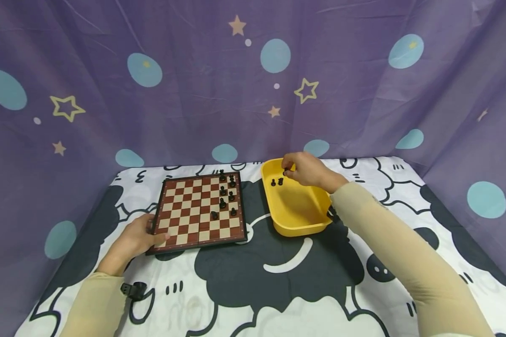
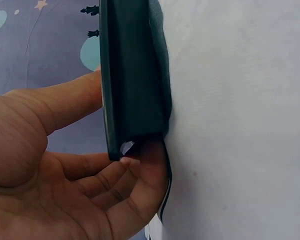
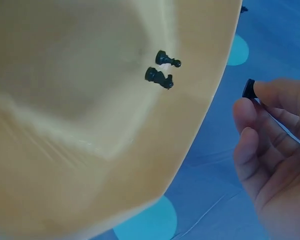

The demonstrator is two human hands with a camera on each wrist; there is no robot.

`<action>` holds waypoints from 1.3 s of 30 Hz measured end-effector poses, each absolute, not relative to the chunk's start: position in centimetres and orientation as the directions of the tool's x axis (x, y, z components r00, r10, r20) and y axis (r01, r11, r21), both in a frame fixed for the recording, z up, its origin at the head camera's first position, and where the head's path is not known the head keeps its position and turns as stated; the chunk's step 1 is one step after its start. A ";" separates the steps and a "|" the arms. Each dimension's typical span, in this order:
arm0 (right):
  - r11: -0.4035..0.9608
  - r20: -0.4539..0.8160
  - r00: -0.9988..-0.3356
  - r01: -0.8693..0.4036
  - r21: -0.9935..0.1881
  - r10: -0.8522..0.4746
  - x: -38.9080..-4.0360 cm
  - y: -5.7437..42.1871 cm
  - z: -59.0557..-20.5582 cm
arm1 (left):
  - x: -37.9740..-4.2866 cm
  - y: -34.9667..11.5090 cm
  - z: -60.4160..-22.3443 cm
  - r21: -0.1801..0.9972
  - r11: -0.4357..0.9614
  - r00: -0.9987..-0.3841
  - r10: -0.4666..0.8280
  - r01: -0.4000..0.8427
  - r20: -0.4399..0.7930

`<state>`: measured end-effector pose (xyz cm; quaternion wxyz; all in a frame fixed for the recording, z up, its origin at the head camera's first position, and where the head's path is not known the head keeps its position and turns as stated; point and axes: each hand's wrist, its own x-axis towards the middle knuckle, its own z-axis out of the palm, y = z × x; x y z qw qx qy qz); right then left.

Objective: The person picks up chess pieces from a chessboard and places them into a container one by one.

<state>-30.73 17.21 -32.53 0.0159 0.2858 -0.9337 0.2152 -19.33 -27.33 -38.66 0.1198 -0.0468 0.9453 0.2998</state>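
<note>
My left hand (image 1: 134, 239) grips the near left corner of a brown-and-cream chessboard (image 1: 184, 211), thumb on top. In the left wrist view, its fingers curl beneath the dark board edge (image 2: 135, 75). Several black chess pieces (image 1: 222, 203) stand along the board's right side. Over the far end of a yellow tray (image 1: 297, 206), my right hand (image 1: 307, 169) pinches a small black chess piece (image 3: 249, 89) between thumb and fingertip; most of the piece is hidden. Inside the tray are a black pawn (image 3: 167, 59) and a black knight (image 3: 160, 78), side by side.
A white and dark cartoon-print cloth (image 1: 232, 299) covers the table. Behind it hangs a purple curtain (image 1: 194, 84) with stars and blue ovals. The tray stands just right of the board, with a narrow strip of cloth between them.
</note>
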 end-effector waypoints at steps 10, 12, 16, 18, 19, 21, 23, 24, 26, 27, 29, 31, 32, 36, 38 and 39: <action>0.762 0.138 -0.860 -0.502 -0.410 -0.492 -32.2 17.0 -33.2 | -19.3 -27.3 -38.6 0.571 0.805 -0.966 -0.009 -0.161 -0.259; 0.770 0.135 -0.868 -0.489 -0.409 -0.479 -32.5 16.8 -33.5 | -19.3 -27.4 -38.6 0.574 0.802 -0.965 -0.009 -0.164 -0.263; 0.807 0.106 -0.890 -0.447 -0.386 -0.442 -33.1 16.6 -34.2 | -19.3 -27.4 -38.6 0.573 0.803 -0.965 -0.011 -0.165 -0.262; 0.826 0.085 -0.900 -0.426 -0.370 -0.427 -33.3 16.6 -34.5 | -19.3 -27.3 -38.6 0.570 0.805 -0.965 -0.012 -0.164 -0.261; 0.832 0.073 -0.904 -0.417 -0.366 -0.421 -33.4 16.6 -34.7 | -19.3 -27.3 -38.6 0.568 0.806 -0.965 -0.014 -0.165 -0.261; 0.841 0.056 -0.909 -0.405 -0.358 -0.413 -33.5 16.6 -35.0 | -19.3 -27.3 -38.6 0.565 0.808 -0.966 -0.015 -0.165 -0.260; 0.843 0.052 -0.908 -0.405 -0.353 -0.415 -33.7 16.7 -35.2 | -19.3 -27.3 -38.6 0.564 0.809 -0.966 -0.015 -0.164 -0.259; 0.844 0.050 -0.908 -0.407 -0.348 -0.417 -33.8 16.7 -35.3 | -19.3 -27.3 -38.6 0.562 0.810 -0.965 -0.016 -0.165 -0.260; 0.848 0.052 -0.906 -0.411 -0.336 -0.419 -34.1 16.7 -35.7 | -19.3 -27.3 -38.6 0.559 0.812 -0.965 -0.018 -0.168 -0.263; 0.849 0.052 -0.905 -0.414 -0.329 -0.421 -34.2 16.7 -35.9 | -19.3 -27.3 -38.6 0.558 0.812 -0.964 -0.021 -0.171 -0.266; 0.856 0.049 -0.906 -0.414 -0.311 -0.420 -34.4 16.7 -36.4 | -19.3 -27.3 -38.6 0.557 0.811 -0.962 -0.025 -0.178 -0.270; 0.863 0.045 -0.909 -0.407 -0.298 -0.414 -34.5 16.7 -36.8 | -19.4 -27.3 -38.6 0.557 0.811 -0.962 -0.028 -0.181 -0.272; 0.865 0.042 -0.911 -0.405 -0.296 -0.411 -34.6 16.7 -37.0 | -19.4 -27.3 -38.6 0.558 0.810 -0.962 -0.027 -0.180 -0.271; 0.865 0.054 -0.906 -0.418 -0.278 -0.420 -34.7 16.7 -37.5 | -19.4 -27.3 -38.7 0.555 0.814 -0.964 -0.024 -0.173 -0.264; 0.862 0.062 -0.902 -0.427 -0.273 -0.427 -34.7 16.8 -37.6 | -19.4 -27.3 -38.7 0.555 0.814 -0.964 -0.025 -0.173 -0.263; 0.864 0.064 -0.902 -0.427 -0.266 -0.426 -34.7 16.8 -37.7 | -19.4 -27.3 -38.7 0.555 0.814 -0.964 -0.026 -0.173 -0.264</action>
